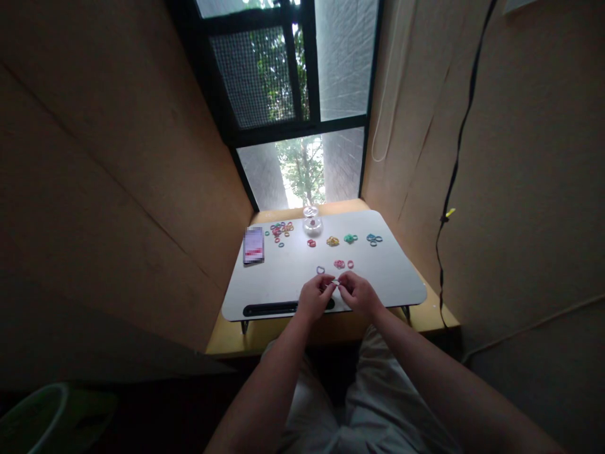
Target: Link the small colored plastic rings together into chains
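Observation:
My left hand (316,295) and my right hand (357,292) meet over the front of the white folding table (278,277). Their fingertips pinch a small pale hair tie (336,282) between them, mostly hidden by the fingers. Just beyond my left hand lies a lilac hair tie (320,270). Past my right hand rest a pile of pink hair ties (339,264) and a single pink one (350,264). Farther back, small groups of red (311,243), yellow (333,241), green (350,238) and blue hair ties (374,239) form a row.
A mixed pile of hair ties (280,231) lies at the back left, near a phone (254,245) with a lit screen. A clear round jar (312,224) stands at the back. A black slot strip (269,309) runs along the front edge. Walls flank the table, with a window behind.

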{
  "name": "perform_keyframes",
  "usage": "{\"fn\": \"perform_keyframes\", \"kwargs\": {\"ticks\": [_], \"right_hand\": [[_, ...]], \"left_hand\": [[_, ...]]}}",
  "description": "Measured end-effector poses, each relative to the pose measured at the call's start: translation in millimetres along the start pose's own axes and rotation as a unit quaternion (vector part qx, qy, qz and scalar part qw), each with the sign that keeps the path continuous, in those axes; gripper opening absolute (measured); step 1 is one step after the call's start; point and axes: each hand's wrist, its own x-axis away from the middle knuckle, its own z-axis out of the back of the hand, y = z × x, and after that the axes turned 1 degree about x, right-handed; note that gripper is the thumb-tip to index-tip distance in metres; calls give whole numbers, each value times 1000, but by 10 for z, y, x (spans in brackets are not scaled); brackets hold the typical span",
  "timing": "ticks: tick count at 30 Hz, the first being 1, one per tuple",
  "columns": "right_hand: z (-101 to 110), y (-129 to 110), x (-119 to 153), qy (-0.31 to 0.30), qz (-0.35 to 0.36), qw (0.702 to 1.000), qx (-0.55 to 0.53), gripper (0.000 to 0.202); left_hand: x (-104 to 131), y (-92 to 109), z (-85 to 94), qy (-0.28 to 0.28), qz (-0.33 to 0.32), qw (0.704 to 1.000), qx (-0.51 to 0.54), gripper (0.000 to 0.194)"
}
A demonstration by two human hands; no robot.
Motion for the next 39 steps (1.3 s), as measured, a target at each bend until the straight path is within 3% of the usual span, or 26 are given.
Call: {"fn": "perform_keyframes", "kwargs": {"ticks": [7,22,31,39], "right_hand": [[-12,15,7,-7,0,1000,-3,22],[-5,18,-22,-9,14,999,32,11],[-16,23,-20,2,12,1000,29,12],[4,-18,-6,1,3,1000,18,10]], "left_hand": [[0,19,7,3,3,1000,-9,25],[0,7,1,2,7,1000,9,30],[1,6,4,15,4,1000,-7,16],[1,15,5,20,-2,1000,-7,15]]}}
